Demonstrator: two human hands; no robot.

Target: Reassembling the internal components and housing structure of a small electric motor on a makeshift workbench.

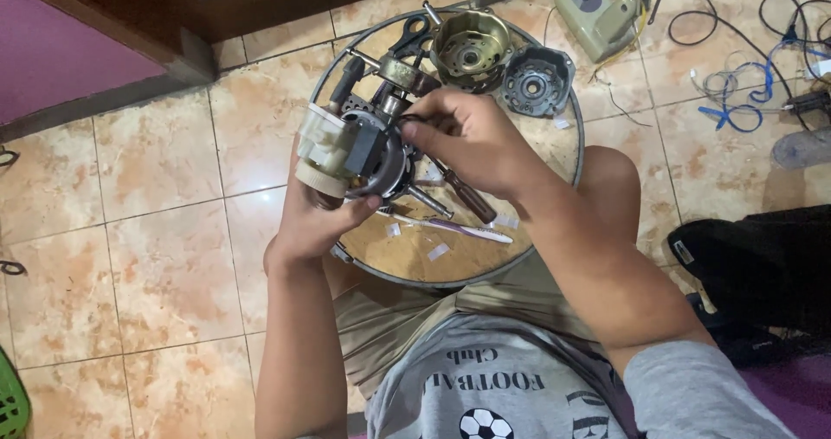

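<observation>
While left hand [316,218] cradles the motor [355,153] (round, metal), right hand [463,136] pinches.

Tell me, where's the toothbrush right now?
In the head view the toothbrush lies on the round fan guard on the floor, below the right hand and beside a brown-handled screwdriver.
</observation>
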